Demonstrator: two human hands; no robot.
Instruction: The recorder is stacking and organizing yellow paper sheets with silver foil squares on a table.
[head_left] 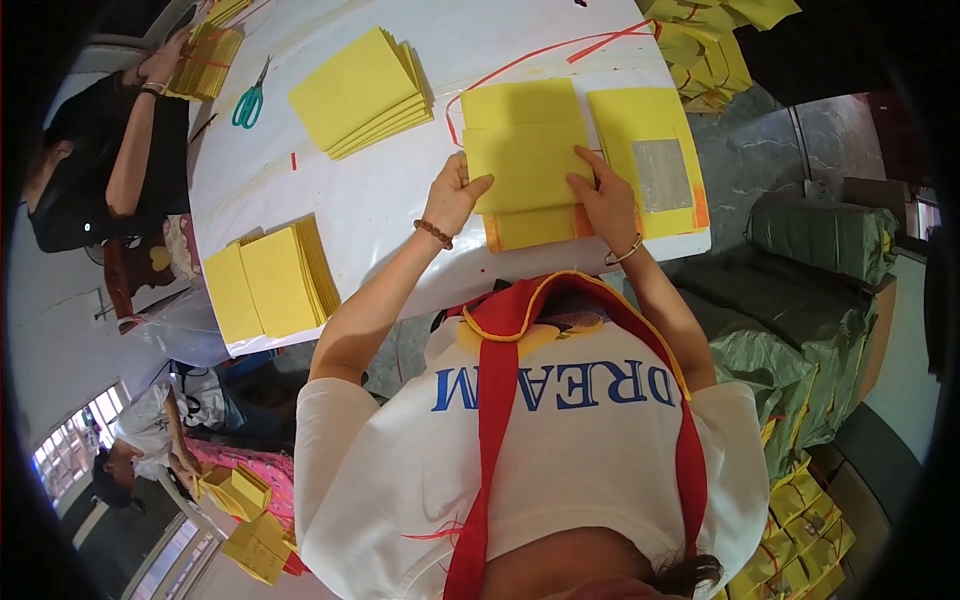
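Both hands are on a yellow folded paper sheet or packet [525, 170] at the near edge of the white table. My left hand [460, 195] closes on its left edge, thumb on top and fingers curled at the side. On the right edge lies my right hand [605, 195], thumb on the paper and fingers bent around the side. Beneath the packet, more yellow paper with an orange strip [535, 230] sticks out toward me. Just right of my right hand lies a yellow paper piece [625, 130] with a clear window and an orange edge.
The white table [400, 210] also bears a fanned yellow paper stack [360, 92], another stack [272, 282], teal-handled scissors [249, 105] and red ribbon [530, 62]. At the left, a person [110, 150] handles yellow bundles; another [160, 430] sits lower left. Green wrapped bales [790, 310] stand right.
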